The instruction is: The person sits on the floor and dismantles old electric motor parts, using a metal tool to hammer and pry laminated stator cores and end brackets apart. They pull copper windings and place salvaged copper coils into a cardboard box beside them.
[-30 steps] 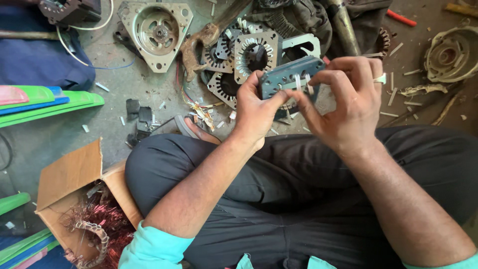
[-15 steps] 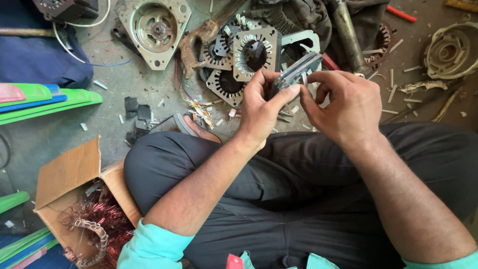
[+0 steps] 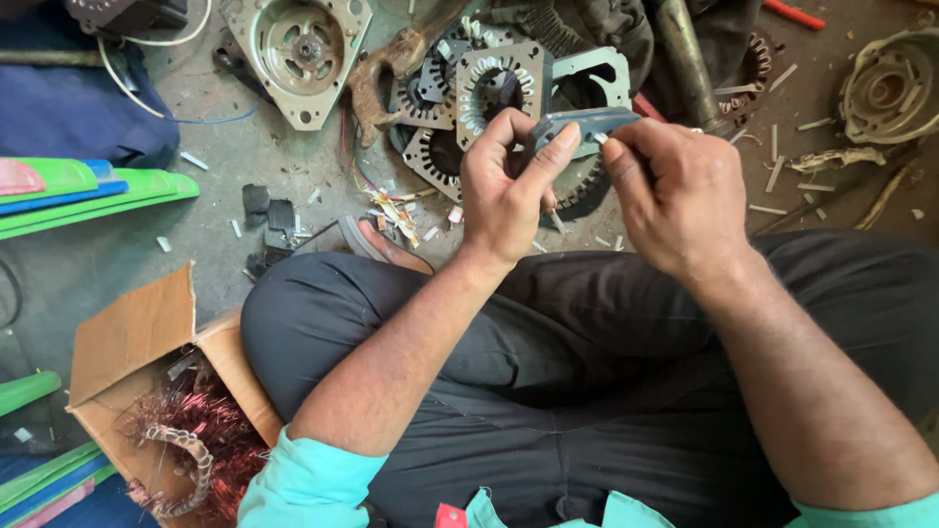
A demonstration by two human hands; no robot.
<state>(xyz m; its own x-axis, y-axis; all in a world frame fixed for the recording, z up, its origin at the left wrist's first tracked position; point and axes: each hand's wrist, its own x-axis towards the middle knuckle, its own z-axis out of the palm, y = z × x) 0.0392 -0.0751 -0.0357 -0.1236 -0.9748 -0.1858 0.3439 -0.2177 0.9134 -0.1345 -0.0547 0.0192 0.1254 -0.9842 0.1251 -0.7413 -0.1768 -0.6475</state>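
Grey metal part (image 3: 585, 125) tilted edge-on since earlier, both hands pinching it; open brown cardboard box (image 3: 137, 342) lower left

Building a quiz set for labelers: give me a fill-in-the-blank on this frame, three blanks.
1. Both hands hold one flat grey metal stator plate; the left hand and ____ hand grip it.
2. The open brown cardboard box holds tangled ____ wire.
3. The person sits ____ on the grey concrete floor.

Missing: right; copper; cross-legged
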